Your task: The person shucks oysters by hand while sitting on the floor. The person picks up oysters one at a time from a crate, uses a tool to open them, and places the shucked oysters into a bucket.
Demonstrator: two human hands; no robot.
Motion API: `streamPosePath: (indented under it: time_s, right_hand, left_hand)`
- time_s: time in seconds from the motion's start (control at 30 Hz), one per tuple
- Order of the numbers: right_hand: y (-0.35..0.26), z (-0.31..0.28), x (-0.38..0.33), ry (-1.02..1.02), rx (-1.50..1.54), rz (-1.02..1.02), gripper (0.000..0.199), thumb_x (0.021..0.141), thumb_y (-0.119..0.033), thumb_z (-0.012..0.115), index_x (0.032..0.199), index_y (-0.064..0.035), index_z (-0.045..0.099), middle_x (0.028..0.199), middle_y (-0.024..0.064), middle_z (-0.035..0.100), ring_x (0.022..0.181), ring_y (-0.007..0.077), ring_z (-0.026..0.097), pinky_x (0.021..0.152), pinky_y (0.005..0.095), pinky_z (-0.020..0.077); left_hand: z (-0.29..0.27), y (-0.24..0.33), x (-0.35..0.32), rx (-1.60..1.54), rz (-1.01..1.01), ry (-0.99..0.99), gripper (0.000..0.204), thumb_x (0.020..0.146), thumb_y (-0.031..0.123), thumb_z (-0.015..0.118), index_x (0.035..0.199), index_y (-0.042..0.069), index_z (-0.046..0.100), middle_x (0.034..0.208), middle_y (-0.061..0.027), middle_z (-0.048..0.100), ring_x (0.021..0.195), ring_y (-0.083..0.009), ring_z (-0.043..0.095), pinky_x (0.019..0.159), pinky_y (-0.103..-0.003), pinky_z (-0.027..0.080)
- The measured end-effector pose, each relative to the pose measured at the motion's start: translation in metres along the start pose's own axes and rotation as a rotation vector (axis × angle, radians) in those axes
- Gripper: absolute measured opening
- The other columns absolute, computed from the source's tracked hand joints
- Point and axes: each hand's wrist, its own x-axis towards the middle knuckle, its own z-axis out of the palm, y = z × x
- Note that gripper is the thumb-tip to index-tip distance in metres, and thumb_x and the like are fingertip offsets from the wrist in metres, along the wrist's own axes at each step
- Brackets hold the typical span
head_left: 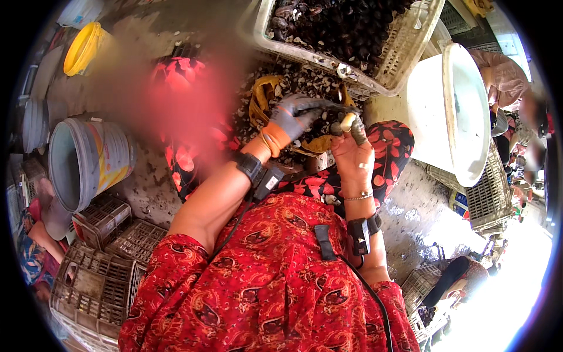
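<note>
My left hand [293, 114] wears a grey glove with an orange cuff. Its fingers reach right and close together at my right hand's fingertips; what they pinch is too small to tell. Dark covers sit on fingertips of my right hand [355, 149], which is otherwise bare. Between its thumb and fingers is a small pale-yellow rounded piece [348, 121], perhaps a tool's handle or shellfish meat; I cannot tell which. Beneath both hands lies a heap of dark and white shells [287, 79], with yellow cloth-like material [263, 101] among it.
A pale crate [328, 58] of dark shellfish [346, 26] stands ahead. At the right is a large white tub [419, 111]; at the left, a grey bucket [88, 158] and a yellow bucket [82, 50]. Crates [97, 281] are stacked lower left. Other people [504, 79] sit at both sides.
</note>
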Motion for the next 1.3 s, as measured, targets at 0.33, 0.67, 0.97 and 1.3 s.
streamPosePath:
  time_s: [0.33, 0.67, 0.97, 1.3]
  right_hand:
    - [0.000, 0.010, -0.007, -0.110, 0.509, 0.223, 0.025, 0.089, -0.014, 0.041, 0.108, -0.0027, 0.054, 0.103, 0.0118, 0.058, 0.083, 0.0211, 0.054, 0.062, 0.0273, 0.0439]
    - [0.006, 0.006, -0.003, -0.110, 0.500, 0.150, 0.024, 0.089, -0.013, 0.043, 0.106, -0.0019, 0.054, 0.101, 0.0110, 0.059, 0.085, 0.0217, 0.053, 0.063, 0.0283, 0.0445]
    - [0.011, 0.004, -0.006, 0.004, 0.291, 0.072, 0.022, 0.089, -0.011, 0.046, 0.108, -0.0044, 0.053, 0.095, 0.0078, 0.060, 0.078, 0.0190, 0.056, 0.058, 0.0269, 0.0435]
    - [0.010, 0.019, -0.013, -0.012, -0.119, -0.135, 0.024, 0.086, -0.002, 0.052, 0.109, -0.0066, 0.053, 0.096, 0.0044, 0.058, 0.072, 0.0144, 0.055, 0.055, 0.0225, 0.0419]
  left_hand:
    - [-0.003, 0.012, 0.006, -0.109, -0.009, -0.035, 0.026, 0.077, 0.003, 0.061, 0.101, 0.010, 0.066, 0.093, -0.0074, 0.063, 0.084, -0.0186, 0.059, 0.077, -0.029, 0.047]
    - [-0.007, 0.045, 0.008, 0.322, 0.314, -0.107, 0.024, 0.074, 0.005, 0.062, 0.097, 0.014, 0.067, 0.090, -0.0076, 0.064, 0.082, -0.0228, 0.058, 0.077, -0.033, 0.044]
    - [-0.011, 0.047, 0.012, 0.164, 0.267, -0.162, 0.019, 0.076, 0.005, 0.063, 0.094, 0.009, 0.067, 0.086, -0.0072, 0.064, 0.082, -0.0187, 0.059, 0.076, -0.027, 0.046]
    - [-0.015, 0.024, 0.010, 0.199, 0.128, -0.119, 0.024, 0.075, 0.005, 0.062, 0.098, 0.010, 0.067, 0.089, -0.0082, 0.064, 0.083, -0.0191, 0.058, 0.075, -0.030, 0.046]
